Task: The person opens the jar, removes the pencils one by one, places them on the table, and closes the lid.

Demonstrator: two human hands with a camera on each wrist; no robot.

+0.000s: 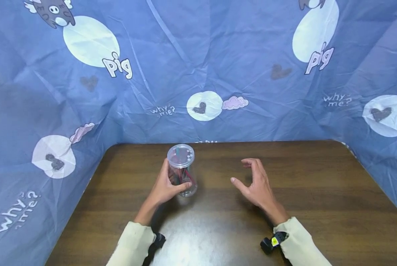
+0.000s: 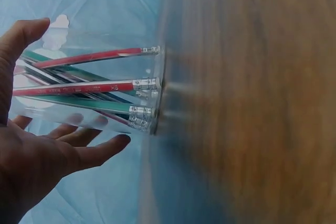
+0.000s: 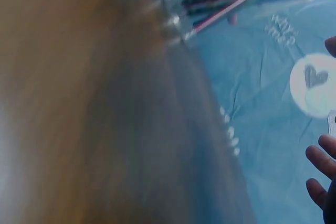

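A clear plastic jar (image 1: pixel 191 171) with a round translucent lid (image 1: pixel 180 156) stands upright on the table, left of the middle. My left hand (image 1: pixel 162 189) holds it from the left side, the thumb across its front and the fingers reaching round behind. Inside lean several red and green pencils (image 2: pixel 79 88), their metal-ferruled ends down at the base in the left wrist view. To the right, my right hand (image 1: pixel 257 187) hovers apart from the jar with thumb and fingers spread, holding nothing. Only some of its fingertips (image 3: pixel 320 161) show in the right wrist view.
The brown wooden table (image 1: pixel 318 177) has its far edge just behind the jar. A blue printed cloth (image 1: pixel 251 44) hangs behind and at both sides. Black wrist cameras (image 1: pixel 267 245) sit at the cuffs of the pale sleeves (image 1: pixel 303 244).
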